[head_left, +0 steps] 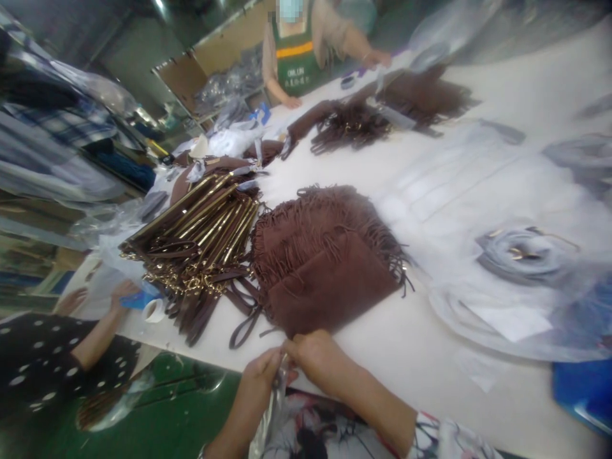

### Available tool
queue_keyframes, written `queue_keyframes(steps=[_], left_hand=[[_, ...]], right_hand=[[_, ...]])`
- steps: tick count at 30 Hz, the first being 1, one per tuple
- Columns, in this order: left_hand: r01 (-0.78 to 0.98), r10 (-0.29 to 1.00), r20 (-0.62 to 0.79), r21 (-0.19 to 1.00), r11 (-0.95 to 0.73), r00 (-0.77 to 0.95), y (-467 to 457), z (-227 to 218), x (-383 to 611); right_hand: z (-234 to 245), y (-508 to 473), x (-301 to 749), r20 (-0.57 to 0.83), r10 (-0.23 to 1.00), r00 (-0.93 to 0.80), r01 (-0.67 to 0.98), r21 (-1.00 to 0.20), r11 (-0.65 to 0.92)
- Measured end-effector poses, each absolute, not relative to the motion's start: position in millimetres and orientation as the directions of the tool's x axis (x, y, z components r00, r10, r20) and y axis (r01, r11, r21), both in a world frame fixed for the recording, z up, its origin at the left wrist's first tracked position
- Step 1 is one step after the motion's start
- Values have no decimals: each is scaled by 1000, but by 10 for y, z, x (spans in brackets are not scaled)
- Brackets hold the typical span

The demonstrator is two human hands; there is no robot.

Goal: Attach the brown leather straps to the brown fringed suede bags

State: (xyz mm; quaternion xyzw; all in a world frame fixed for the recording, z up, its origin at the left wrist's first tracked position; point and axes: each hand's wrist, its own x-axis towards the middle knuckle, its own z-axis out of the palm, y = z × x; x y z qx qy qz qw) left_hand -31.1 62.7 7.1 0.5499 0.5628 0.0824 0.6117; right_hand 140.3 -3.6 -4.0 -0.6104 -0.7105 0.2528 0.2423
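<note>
At the table's near edge my left hand (258, 382) is closed on a crumpled, shiny piece of clear plastic, which looks like a bag (268, 417) and hangs down in front of my body. Pressed against it, my right hand (318, 358) is also closed, its fingertips pinching at the top of the plastic. Just beyond my hands lies a stack of brown fringed bags (329, 280), the top one showing a smooth panel. The stack's near corner is right by my right fingers; whether they touch it I cannot tell.
Left of the stack, several brown pouches with gold zips (205, 223) lie piled. Clear plastic bags (459, 210) cover the table's right side. A co-worker in a green apron (294, 64) stands across; another in a dotted sleeve (43, 350) works at left beside a tape roll (153, 310).
</note>
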Motion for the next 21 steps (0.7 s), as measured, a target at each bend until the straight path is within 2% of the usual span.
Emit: queue_keyframes(steps=[5, 12, 21], left_hand=[[531, 712, -613, 752, 391, 343, 651, 91, -236], [643, 765, -535, 736, 213, 359, 659, 37, -340], [529, 744, -599, 752, 394, 297, 557, 105, -183]], right_hand=[[-138, -105, 1347, -26, 996, 80, 692, -718, -75], [-142, -129, 1302, -34, 988, 152, 669, -732, -129], [-227, -172, 1193, -1, 973, 231, 647, -747, -155]])
